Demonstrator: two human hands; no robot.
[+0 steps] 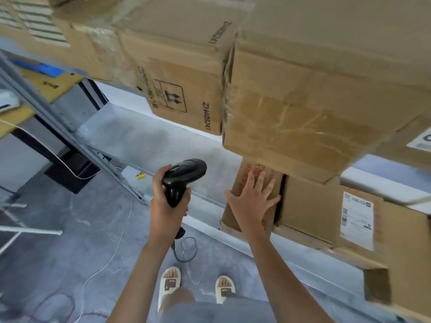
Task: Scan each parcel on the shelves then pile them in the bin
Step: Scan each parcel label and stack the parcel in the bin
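1. A grey concrete floor (70, 229) with thin white and dark cables across it lies below pale metal shelves (149, 136) stacked with cardboard parcels; the view looks steeply down, so the person's sandalled feet show at the bottom.
2. The right hand (253, 201) lies flat, fingers straight and spread, pressed against the front face of a small brown parcel with red print (251, 169) on the lower shelf.
3. That parcel stands on end, its long axis upright; its top is hidden under the box above, and the red print is too blurred to read.
4. The left hand (166, 201), left of the red-print parcel, is curled tight round the grip of a black scanner (182, 177), whose head points up and right toward the shelf; its coiled cord hangs down behind the forearm.
5. Just right of the red-print parcel sits a wider carton with a white shipping label (356, 217); the label's text is unreadable.
6. Above the red-print parcel, a large taped box (303, 108) overhangs the shelf edge, and left of it a box printed with arrows and a code (184, 94) stands on the upper shelf.
7. Far left of the red-print parcel, yellow cartons and something blue lie on another rack, cut off by the frame edge.
8. No box is open, so no contents show.
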